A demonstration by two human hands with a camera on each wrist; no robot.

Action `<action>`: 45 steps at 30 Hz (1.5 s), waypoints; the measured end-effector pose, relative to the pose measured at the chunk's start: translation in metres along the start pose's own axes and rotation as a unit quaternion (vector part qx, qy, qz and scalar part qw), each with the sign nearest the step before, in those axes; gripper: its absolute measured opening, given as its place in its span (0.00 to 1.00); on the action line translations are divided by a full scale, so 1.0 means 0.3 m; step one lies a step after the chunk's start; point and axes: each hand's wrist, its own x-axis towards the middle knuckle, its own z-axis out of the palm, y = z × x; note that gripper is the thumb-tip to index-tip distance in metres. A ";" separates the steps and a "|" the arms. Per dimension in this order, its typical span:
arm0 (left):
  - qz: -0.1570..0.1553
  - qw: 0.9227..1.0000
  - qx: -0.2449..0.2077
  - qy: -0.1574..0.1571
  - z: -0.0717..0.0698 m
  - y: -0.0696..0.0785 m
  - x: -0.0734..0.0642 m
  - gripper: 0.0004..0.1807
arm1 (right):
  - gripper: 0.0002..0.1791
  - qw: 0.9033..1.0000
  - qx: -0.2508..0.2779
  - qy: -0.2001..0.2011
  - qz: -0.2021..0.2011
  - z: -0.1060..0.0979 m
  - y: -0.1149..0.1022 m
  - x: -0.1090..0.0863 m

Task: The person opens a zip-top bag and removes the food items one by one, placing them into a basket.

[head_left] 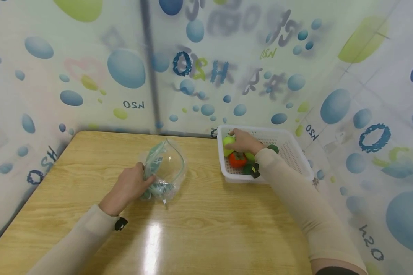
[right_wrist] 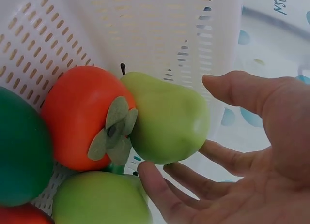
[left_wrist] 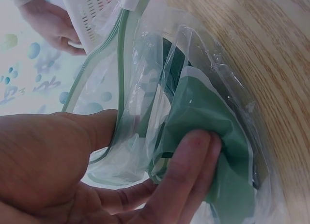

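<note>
My left hand grips a clear plastic zip bag with green printing, over the wooden table. In the left wrist view, the thumb lies at the bag's green zip edge and the fingertips rest on the green printed part. Over at the white basket, my right hand reaches in beside a green pear. Its fingers lie along the pear's lower side while the thumb stands apart from it. Against the pear sits a red-orange persimmon with green leaves.
Another green fruit and a dark green rounded item lie in the basket. The basket stands at the back right of the wooden table, close to a patterned wall covering. A white slider sits on the bag's zip.
</note>
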 end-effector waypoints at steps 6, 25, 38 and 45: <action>-0.005 1.000 0.001 -0.006 -0.003 0.007 -0.002 0.25 | 0.41 0.999 -0.007 0.041 -0.019 0.003 -0.010 -0.014; -0.005 1.000 -0.006 -0.023 -0.010 -0.003 0.001 0.27 | 0.31 0.980 0.021 0.165 -0.111 0.081 -0.196 -0.130; 0.011 0.999 0.019 -0.029 -0.004 -0.012 0.011 0.30 | 0.19 0.884 -0.108 0.247 -0.381 0.265 -0.411 -0.217; 0.018 0.999 0.036 -0.019 -0.001 -0.014 0.016 0.30 | 0.15 0.863 -0.181 0.145 -0.449 0.384 -0.484 -0.196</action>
